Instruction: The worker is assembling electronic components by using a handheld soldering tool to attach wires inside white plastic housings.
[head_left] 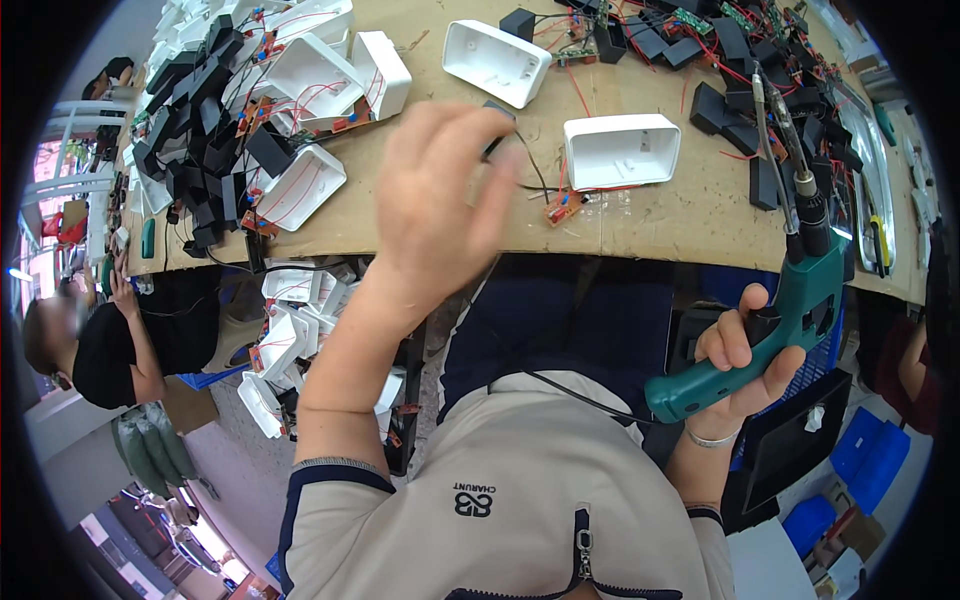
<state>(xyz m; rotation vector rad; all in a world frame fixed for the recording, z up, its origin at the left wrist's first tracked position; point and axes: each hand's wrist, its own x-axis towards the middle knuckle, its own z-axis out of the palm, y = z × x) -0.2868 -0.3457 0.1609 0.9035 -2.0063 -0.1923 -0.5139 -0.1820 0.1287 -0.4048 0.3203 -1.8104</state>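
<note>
My left hand (430, 195) is over the near middle of the table, slightly blurred, its thumb and forefinger closed round a small black box (495, 112). A dark wire runs from beside it to a small red-orange circuit board (563, 208) lying on the table. Behind that board a white plastic housing (622, 152) lies with its open side toward me. At the right, my right hand (745, 360) grips a green soldering gun (730, 372) by its handle, fingers near the black trigger. Its metal tip and thin feed tube point away over the table.
Black boxes (190, 140), white housings (310, 80) and red wires heap up at the left. Another white housing (495, 62) lies at the back. More black boxes (715, 108) and green boards pile up at the right. A metal tray (872, 190) holds yellow-handled pliers. A person (120, 350) sits at left.
</note>
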